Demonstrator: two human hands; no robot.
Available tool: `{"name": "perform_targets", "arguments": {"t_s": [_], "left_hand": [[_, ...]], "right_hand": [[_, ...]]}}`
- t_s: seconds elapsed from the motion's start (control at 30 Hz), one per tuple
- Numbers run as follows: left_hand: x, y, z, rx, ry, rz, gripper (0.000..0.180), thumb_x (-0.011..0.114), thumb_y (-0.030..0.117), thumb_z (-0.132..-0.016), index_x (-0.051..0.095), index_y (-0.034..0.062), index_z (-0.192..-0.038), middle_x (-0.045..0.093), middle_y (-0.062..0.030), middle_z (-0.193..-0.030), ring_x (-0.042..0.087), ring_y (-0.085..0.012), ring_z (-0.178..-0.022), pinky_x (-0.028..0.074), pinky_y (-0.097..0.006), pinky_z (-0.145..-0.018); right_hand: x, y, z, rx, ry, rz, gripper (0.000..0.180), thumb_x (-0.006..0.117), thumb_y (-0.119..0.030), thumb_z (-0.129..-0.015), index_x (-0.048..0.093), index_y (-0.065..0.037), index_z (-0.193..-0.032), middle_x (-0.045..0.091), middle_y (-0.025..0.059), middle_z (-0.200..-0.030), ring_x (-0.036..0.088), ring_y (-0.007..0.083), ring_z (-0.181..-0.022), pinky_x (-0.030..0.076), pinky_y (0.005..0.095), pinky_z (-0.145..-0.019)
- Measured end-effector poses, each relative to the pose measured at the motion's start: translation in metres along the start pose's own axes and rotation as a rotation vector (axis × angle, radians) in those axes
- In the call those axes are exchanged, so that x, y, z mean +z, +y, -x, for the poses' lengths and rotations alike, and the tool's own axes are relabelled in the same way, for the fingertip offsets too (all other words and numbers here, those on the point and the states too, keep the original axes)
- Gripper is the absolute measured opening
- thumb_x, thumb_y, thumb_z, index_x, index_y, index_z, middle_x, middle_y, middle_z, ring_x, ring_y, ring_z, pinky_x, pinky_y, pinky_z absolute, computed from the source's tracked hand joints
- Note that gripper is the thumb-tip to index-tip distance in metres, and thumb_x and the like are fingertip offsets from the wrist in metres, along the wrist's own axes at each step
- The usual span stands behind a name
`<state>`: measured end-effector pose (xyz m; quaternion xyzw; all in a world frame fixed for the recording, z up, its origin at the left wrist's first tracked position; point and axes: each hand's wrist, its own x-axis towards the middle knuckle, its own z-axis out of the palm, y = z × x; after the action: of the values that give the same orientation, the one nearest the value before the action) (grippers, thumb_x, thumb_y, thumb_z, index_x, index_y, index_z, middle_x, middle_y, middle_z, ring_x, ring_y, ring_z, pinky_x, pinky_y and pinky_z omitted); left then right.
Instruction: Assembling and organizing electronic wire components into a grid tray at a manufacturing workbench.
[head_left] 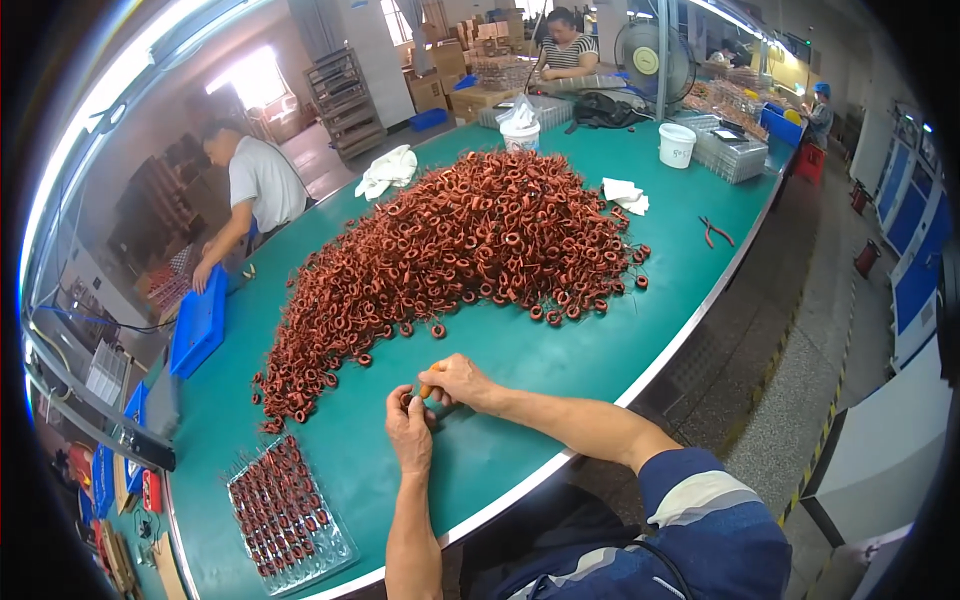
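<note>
Over the green table, I see the right hand pinching an orange handle, the left hand some small part; tray seems mostly filled, large coil heap beyond seems left.

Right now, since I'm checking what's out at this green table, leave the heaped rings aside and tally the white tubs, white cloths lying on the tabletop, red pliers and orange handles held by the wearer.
White tubs: 2
White cloths: 2
Red pliers: 1
Orange handle, in the right hand: 1
Total: 6
</note>
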<state>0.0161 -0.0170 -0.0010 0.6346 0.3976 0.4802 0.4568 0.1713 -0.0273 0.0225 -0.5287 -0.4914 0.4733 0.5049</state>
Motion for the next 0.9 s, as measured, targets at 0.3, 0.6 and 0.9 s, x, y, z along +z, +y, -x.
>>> {"name": "perform_targets", "arguments": {"t_s": [0.3, 0.6, 0.9], "left_hand": [[-0.009, 0.0, -0.002, -0.434, -0.199, 0.513, 0.047, 0.047, 0.044, -0.098, 0.052, -0.0022, -0.105, 0.046, -0.004, -0.058, 0.05, -0.0175, -0.045, 0.044, -0.028, -0.042], [-0.006, 0.01, 0.0, -0.083, -0.222, 0.257, 0.022, 0.05, 0.016, -0.097, 0.049, 0.0003, -0.112, 0.052, -0.0035, -0.074, 0.052, -0.0111, -0.059, 0.043, -0.024, -0.052], [-0.002, 0.002, 0.0, -0.123, -0.036, 0.438, 0.019, 0.051, 0.02, -0.097, 0.047, 0.0032, -0.106, 0.048, -0.003, -0.071, 0.048, -0.0121, -0.055, 0.041, -0.024, -0.049]], "right_hand": [[-0.009, 0.014, -0.012, 0.035, -0.139, -0.204, 0.033, 0.065, -0.033, -0.089, 0.063, -0.002, -0.1, 0.061, 0.0018, -0.072, 0.054, 0.0067, -0.054, 0.041, 0.0198, -0.046], [-0.012, 0.011, -0.014, 0.188, -0.187, -0.45, 0.024, 0.064, -0.025, -0.091, 0.065, -0.002, -0.096, 0.056, -0.0006, -0.068, 0.05, 0.0058, -0.054, 0.038, 0.0189, -0.046], [0.002, 0.014, -0.01, -0.029, -0.067, -0.323, 0.029, 0.062, -0.028, -0.093, 0.062, 0.0, -0.101, 0.059, 0.0033, -0.073, 0.057, 0.009, -0.061, 0.044, 0.0213, -0.051]]}}
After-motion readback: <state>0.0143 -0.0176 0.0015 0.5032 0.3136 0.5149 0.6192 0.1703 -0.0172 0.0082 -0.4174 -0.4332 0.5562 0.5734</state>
